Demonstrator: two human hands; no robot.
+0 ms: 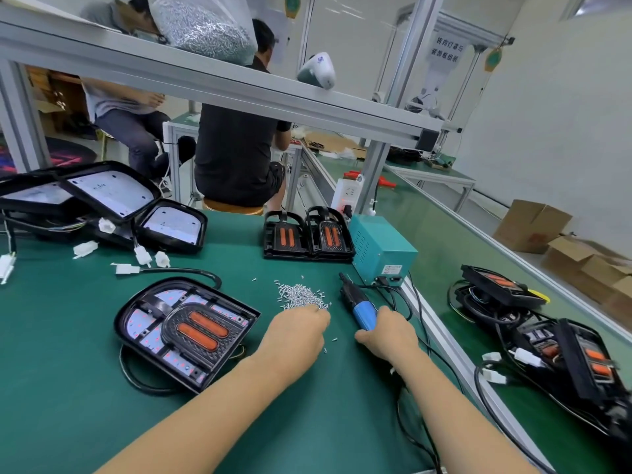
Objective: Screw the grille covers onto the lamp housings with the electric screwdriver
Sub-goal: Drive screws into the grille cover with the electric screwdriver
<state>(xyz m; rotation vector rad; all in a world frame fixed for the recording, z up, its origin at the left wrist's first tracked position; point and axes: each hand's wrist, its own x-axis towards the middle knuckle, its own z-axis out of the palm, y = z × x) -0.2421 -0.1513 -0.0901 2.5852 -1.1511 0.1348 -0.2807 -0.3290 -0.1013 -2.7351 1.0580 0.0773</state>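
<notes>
While the green bench mat carries the whole job, take the teal power supply at its right edge as your reference. To the far left of that box, a pile of bare lamp housings with white connectors awaits covers, so most of the work appears to be outstanding. Just left of the box, two spare grille covers with orange lenses lie side by side, not yet fitted. In front and to the left of the box lies the lamp housing in hand, with its grille cover seated in it; whether any screws are already driven cannot be told. To the right of the box, beyond the bench rail, a heap of black units lies on the conveyor; these are probably finished. Directly in front of the box, your right hand grips the blue handle of the electric screwdriver, its bit pointing away from you, not yet on the work. Between the screwdriver and the housing, your left hand reaches into the loose screws; its fingertips are bunched on the pile, but whether they pinch a screw cannot be told.
</notes>
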